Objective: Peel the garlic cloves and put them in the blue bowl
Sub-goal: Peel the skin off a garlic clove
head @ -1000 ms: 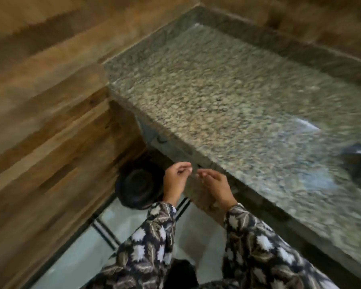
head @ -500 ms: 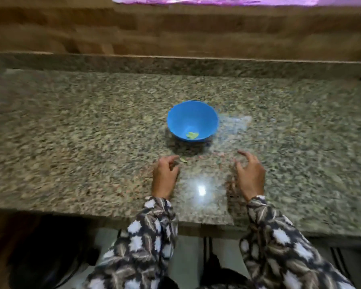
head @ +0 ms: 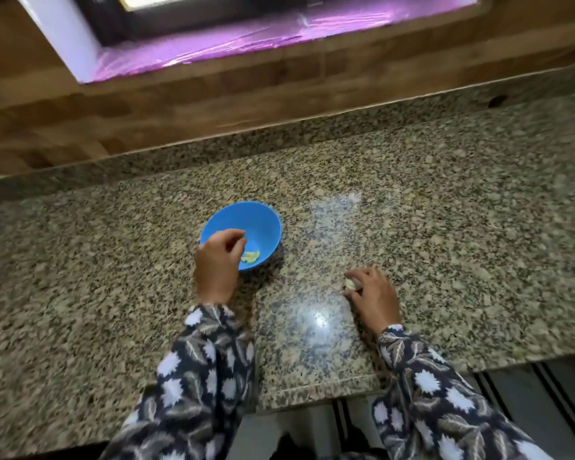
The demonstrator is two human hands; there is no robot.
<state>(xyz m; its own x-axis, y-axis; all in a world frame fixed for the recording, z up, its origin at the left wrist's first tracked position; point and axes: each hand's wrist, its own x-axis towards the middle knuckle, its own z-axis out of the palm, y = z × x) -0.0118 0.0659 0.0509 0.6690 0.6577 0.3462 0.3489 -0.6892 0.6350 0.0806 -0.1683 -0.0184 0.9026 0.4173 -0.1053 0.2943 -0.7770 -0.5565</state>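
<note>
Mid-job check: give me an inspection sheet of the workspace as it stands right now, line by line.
Surface: speckled granite counter, glossy, light glare near its front edge.
Job's things: blue bowl upright on the counter, pale peeled cloves in its bottom; garlic to the bowl's right, low at the counter.
Clutter: nothing seen.
Hands: left hand over the bowl's near rim, fingers curled, unclear whether it holds anything; right hand grips the garlic.
Cables: nothing seen.
Surroundings: wood-look wall behind the counter; window ledge with a purple sheen above.
</note>
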